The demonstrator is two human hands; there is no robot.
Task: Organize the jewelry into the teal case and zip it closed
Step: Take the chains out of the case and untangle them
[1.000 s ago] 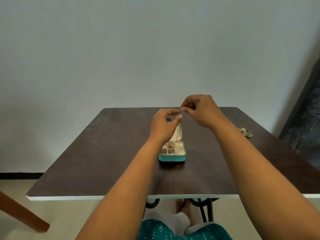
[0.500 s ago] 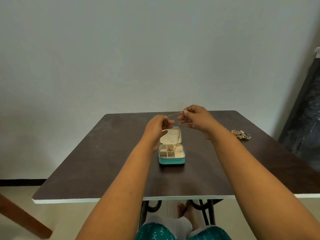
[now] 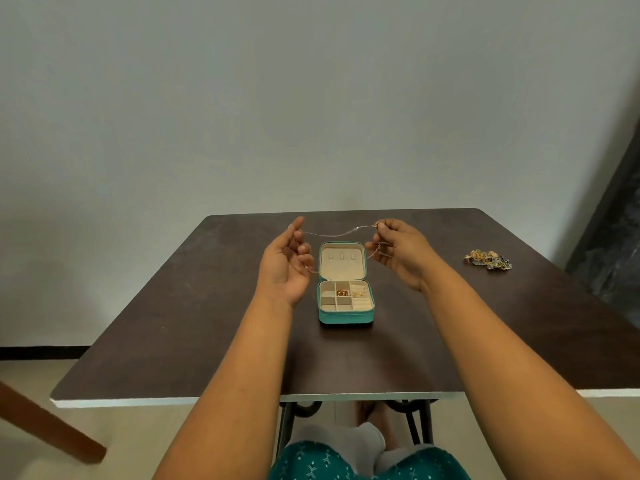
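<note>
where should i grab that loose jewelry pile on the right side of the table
Pinch the jewelry pile from straight above at its middle, fingers closing across its short width. It lies low and tangled on the table, with open space all round and no upright part to hold.

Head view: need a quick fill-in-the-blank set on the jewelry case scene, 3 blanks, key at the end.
1. The teal case sits on the table with its lid ____.
2. A thin chain is stretched between the left hand and the ____ hand.
3. The loose pile of jewelry lies on the table to the ____ of the case.

Missing words: open; right; right
</note>
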